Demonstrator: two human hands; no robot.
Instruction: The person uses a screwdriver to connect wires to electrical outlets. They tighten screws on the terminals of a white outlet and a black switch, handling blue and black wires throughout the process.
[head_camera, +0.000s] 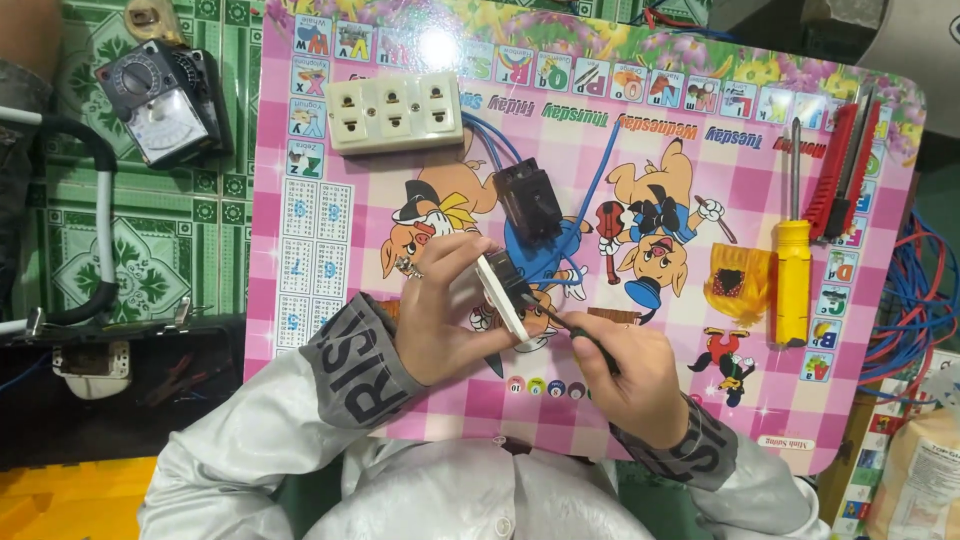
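My left hand (445, 310) grips a small white switch plate (503, 295) on edge above the pink cartoon table (330, 300). My right hand (625, 375) holds a thin dark screwdriver (570, 328) whose tip touches the plate's black back part. Blue wires (565, 255) run from the plate up to a black switch module (528, 200) and on toward a cream triple socket (394, 112) at the table's far left.
A yellow-handled screwdriver (793, 260) and a red utility knife (845, 170) lie at the right of the table. A yellow tape roll (738, 280) sits beside them. An analog meter (165, 105) rests on the green floor mat at left. Blue and red wire coils (915, 300) lie at right.
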